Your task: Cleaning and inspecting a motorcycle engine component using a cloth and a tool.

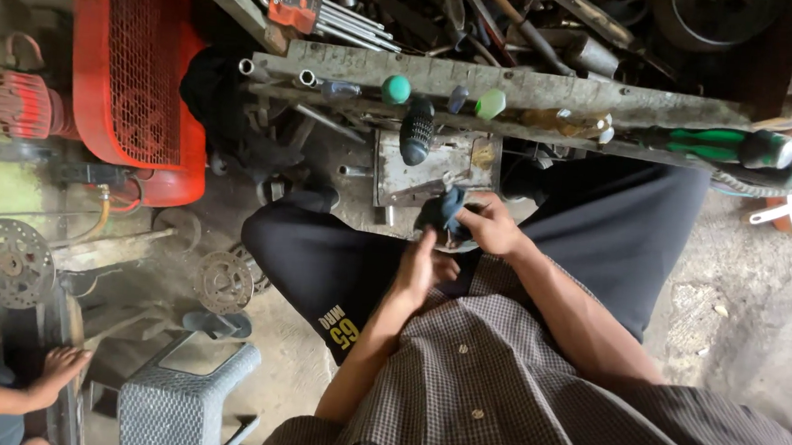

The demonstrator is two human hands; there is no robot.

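My right hand [491,224] grips a small dark part wrapped in a dark blue rag [443,215], held over my lap. My left hand [419,269] sits just below it, fingers stretched up toward the rag and touching its lower edge. What the rag covers is hidden. Both hands are in front of a worn metal block [419,164] under a bench edge.
A wooden rack [517,92] holds screwdrivers with black, green and blue handles. Above it lies a heap of wrenches and hex keys [336,14]. A red compressor [137,65] stands left, sprocket discs [10,262] and a grey plastic stool [184,398] lower left. Another person's hand [56,371] rests bottom left.
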